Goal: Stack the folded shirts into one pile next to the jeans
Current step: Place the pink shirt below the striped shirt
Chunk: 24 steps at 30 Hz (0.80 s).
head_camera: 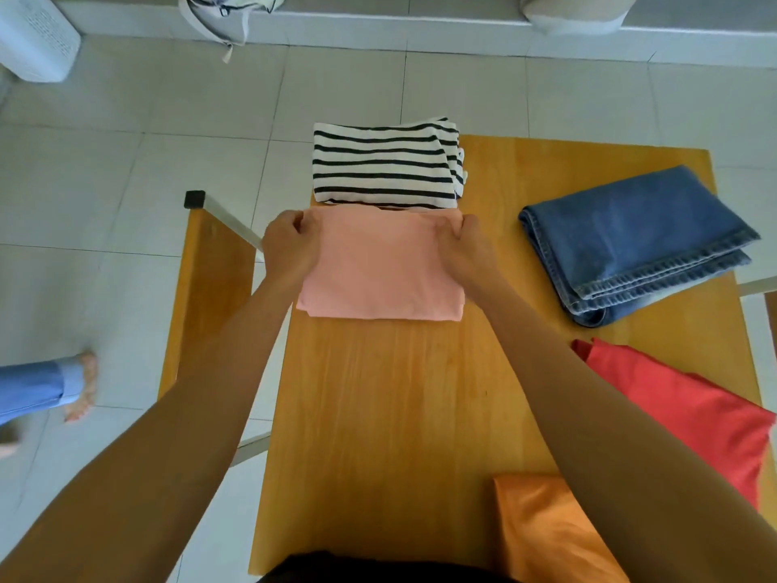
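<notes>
A folded pink shirt (378, 267) lies on the wooden table (378, 393), just in front of a folded black-and-white striped shirt (384, 164) at the far edge. My left hand (290, 246) grips the pink shirt's left side and my right hand (466, 248) grips its right side, fingers curled over the far corners. Folded blue jeans (635, 241) rest at the table's right. A red shirt (689, 406) lies at the near right, partly behind my right arm. An orange shirt (542, 532) sits at the near edge.
A lower wooden piece with a metal leg (210, 263) stands left of the table. Another person's foot in a sandal (82, 382) is on the tiled floor at the left. A white appliance (35, 35) and bags stand by the far wall.
</notes>
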Each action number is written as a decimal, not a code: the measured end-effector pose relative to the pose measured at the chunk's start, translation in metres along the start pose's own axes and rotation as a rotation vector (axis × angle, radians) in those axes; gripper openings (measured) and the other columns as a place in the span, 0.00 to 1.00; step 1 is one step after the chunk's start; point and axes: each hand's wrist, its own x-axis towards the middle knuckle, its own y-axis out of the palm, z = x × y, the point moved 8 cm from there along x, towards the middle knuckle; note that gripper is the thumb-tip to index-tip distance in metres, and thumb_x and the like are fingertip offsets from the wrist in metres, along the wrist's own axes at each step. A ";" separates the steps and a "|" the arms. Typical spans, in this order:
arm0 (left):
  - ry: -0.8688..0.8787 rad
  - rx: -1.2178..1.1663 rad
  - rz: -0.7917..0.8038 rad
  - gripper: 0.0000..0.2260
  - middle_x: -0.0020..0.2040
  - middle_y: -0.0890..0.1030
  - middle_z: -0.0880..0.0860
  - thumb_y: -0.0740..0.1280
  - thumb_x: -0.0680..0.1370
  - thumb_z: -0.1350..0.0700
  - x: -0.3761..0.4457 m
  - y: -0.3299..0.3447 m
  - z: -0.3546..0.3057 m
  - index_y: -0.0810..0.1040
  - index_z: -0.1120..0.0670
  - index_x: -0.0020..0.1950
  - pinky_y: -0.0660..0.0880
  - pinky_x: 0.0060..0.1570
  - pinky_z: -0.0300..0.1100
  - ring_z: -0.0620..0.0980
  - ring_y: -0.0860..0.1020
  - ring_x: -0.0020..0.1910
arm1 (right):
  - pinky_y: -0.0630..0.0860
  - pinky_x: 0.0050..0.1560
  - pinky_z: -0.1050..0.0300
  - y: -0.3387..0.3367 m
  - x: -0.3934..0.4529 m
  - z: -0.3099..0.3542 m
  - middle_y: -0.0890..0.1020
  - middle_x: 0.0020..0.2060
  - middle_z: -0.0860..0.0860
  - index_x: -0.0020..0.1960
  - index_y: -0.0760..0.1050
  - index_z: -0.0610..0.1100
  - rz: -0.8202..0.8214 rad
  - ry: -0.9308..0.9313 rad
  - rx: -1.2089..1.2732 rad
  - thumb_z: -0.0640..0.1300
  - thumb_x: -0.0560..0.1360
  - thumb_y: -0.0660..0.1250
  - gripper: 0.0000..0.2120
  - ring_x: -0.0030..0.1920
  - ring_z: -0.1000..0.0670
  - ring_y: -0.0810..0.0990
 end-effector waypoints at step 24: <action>-0.075 -0.149 -0.002 0.17 0.69 0.69 0.54 0.63 0.79 0.55 -0.175 0.014 0.064 0.70 0.52 0.68 0.72 0.65 0.52 0.54 0.71 0.66 | 0.70 0.66 0.49 -0.010 -0.132 -0.068 0.69 0.70 0.46 0.74 0.62 0.43 -0.167 -0.025 -0.219 0.57 0.78 0.65 0.31 0.70 0.46 0.68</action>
